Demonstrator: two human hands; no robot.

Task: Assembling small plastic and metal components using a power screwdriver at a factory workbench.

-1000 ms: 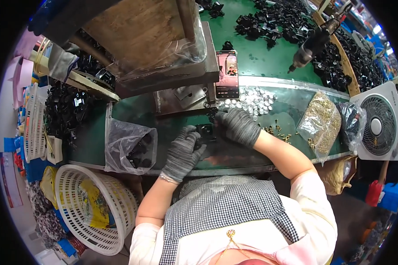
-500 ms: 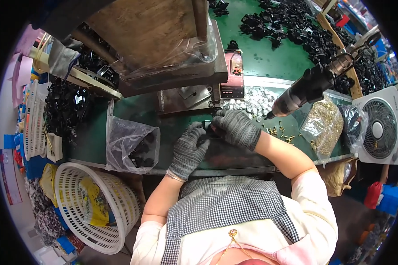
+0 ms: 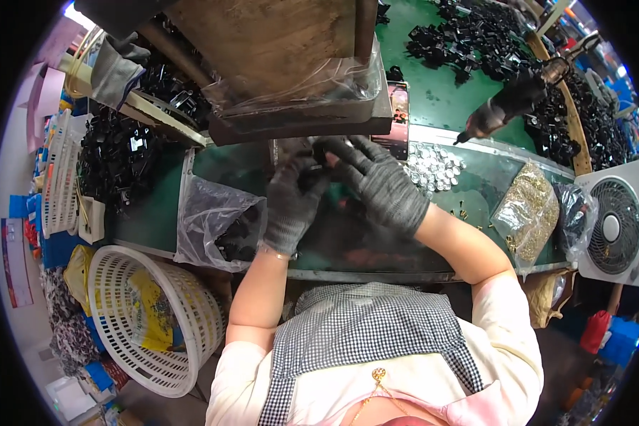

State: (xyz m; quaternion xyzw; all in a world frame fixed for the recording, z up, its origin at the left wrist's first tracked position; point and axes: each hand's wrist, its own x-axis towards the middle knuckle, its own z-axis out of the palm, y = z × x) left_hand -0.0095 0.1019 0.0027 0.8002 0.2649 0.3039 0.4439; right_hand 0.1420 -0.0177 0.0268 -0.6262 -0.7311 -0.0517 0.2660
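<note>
Both my hands wear dark grey knit gloves and meet just in front of the press-like block. My left hand (image 3: 291,202) is closed, with its fingertips at a small black part (image 3: 325,152). My right hand (image 3: 389,186) pinches the same part from the other side, its fingers bent over it. Gloves and shadow hide most of the part, so its shape is hard to make out. Beyond my right hand lies a group of small round silvery pieces (image 3: 433,169). A phone-like pink-and-black rectangle (image 3: 399,128) is partly covered by the block.
The heavy brown block (image 3: 298,117) overhangs the green bench (image 3: 334,245). An electric screwdriver (image 3: 504,106) hangs at the right. Brass screws fill a clear bag (image 3: 529,213) beside a fan (image 3: 610,227). A plastic bag (image 3: 216,224) and white basket (image 3: 184,319) are at left; black parts (image 3: 468,39) pile behind.
Both hands have moved away from me, up to the block, with the small black part between them. The view has shifted slightly, and the hanging screwdriver sits higher and farther right.
</note>
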